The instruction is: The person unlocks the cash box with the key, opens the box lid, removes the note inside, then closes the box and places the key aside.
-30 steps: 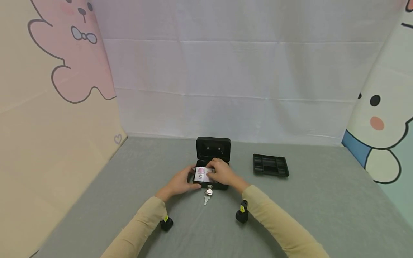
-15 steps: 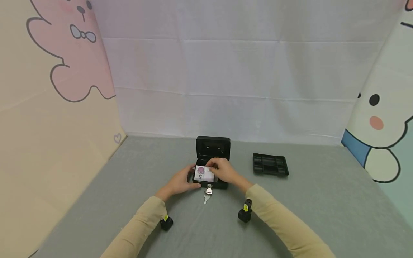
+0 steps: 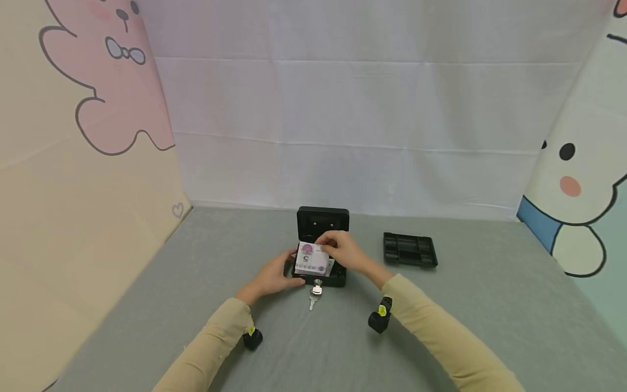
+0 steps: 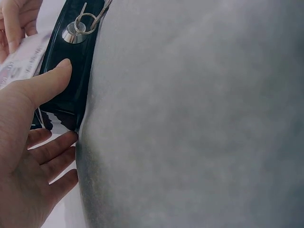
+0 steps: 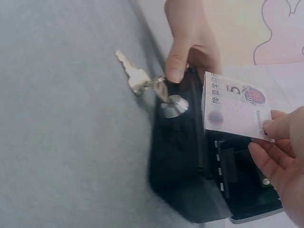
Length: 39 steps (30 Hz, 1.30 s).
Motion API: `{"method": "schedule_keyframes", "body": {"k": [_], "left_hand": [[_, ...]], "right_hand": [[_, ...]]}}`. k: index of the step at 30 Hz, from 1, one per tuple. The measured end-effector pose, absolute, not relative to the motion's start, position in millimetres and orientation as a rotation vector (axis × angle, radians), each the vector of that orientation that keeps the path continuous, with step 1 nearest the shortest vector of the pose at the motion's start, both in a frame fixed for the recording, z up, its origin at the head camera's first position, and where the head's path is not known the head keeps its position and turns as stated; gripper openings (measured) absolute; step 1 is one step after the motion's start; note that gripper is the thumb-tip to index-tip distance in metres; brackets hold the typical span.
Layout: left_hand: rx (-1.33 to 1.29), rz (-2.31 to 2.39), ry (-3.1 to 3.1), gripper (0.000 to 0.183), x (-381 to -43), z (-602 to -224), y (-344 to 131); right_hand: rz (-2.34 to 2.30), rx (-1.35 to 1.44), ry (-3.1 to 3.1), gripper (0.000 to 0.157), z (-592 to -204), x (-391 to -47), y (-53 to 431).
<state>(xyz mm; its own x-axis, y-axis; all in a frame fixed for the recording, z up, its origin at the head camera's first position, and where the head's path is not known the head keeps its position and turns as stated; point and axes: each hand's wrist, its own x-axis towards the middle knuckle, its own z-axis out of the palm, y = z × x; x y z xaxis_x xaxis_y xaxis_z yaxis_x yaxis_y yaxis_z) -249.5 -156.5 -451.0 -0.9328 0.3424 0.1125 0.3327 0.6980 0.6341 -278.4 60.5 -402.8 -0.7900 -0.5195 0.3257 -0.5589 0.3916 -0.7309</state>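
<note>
A small black cash box (image 3: 335, 281) stands on the table with its lid raised at the back. My left hand (image 3: 271, 275) steadies its left end, thumb on the front wall and fingers along the side. Between thumb and fingers, my right hand (image 3: 345, 251) pinches the edge of a purple-and-white banknote (image 3: 311, 260) marked 5. In the right wrist view this banknote (image 5: 232, 107) slants up out of the box, with others seemingly under it. A greenish note (image 3: 330, 267) shows inside the box, to the right. Keys (image 3: 313, 302) hang from the front lock (image 5: 175, 107).
A black compartment tray (image 3: 410, 250) lies on the grey tablecloth (image 3: 480, 305) to the right of the box. Behind the table hangs a white cloth backdrop (image 3: 343, 109), with cartoon-printed panels at both sides.
My right hand has risen and shifted slightly right and back, lifting the far edge of the banknotes, which lay lower in the box before. The left hand holds its place.
</note>
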Motion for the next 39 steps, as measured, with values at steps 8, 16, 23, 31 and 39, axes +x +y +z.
{"method": "schedule_keyframes", "body": {"k": [8, 16, 23, 31, 39], "left_hand": [[0.643, 1.072, 2.897, 0.078, -252, -454, -158], [0.638, 1.056, 2.909, 0.078, -249, -450, -157], [0.614, 1.039, 2.898, 0.076, -248, -449, -156], [0.607, 1.028, 2.899, 0.076, -248, -450, -156], [0.601, 1.017, 2.902, 0.077, -249, -451, -156]], "right_hand": [[1.395, 1.025, -2.584, 0.014, -388, -276, 79], [1.333, 0.919, -2.690, 0.015, -379, -269, 105], [1.298, 0.940, -2.677, 0.014, -379, -262, 133], [1.328, 0.912, -2.766, 0.016, -392, -253, 161], [1.464, 0.856, -2.815, 0.015, -407, -243, 181]]}}
